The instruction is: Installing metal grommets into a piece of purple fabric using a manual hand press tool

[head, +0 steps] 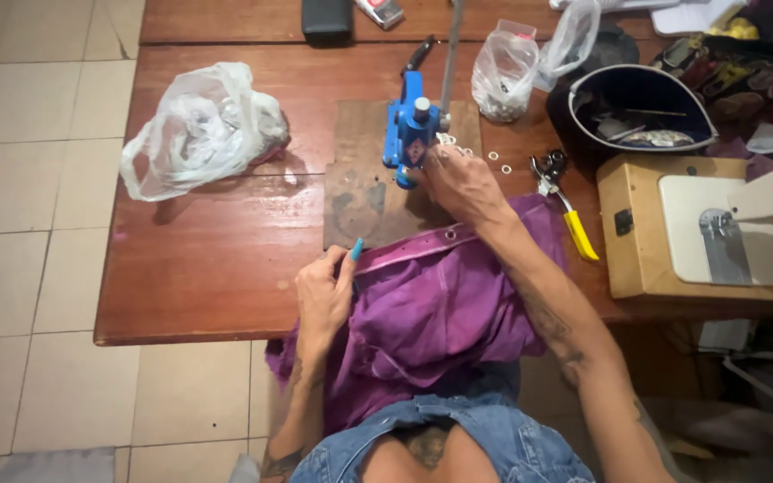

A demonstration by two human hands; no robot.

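A purple garment [440,304] lies over the near edge of a wooden table [216,259] and falls into my lap. My left hand [326,291] presses its folded edge flat, thumb up along the hem. My right hand [460,182] reaches to the base of a blue hand press [409,130] that stands on a brown board [360,192], fingertips pinched at small metal rings [447,140] beside the press. What the fingers hold is too small to tell. A metal eyelet [450,234] sits in the garment's hem.
A crumpled clear plastic bag [203,130] lies at the left. A small bag of metal parts [503,76] stands behind the press. Loose rings [499,161], yellow-handled pliers [565,201], a dark open pouch [637,107] and a sewing machine [717,228] fill the right side.
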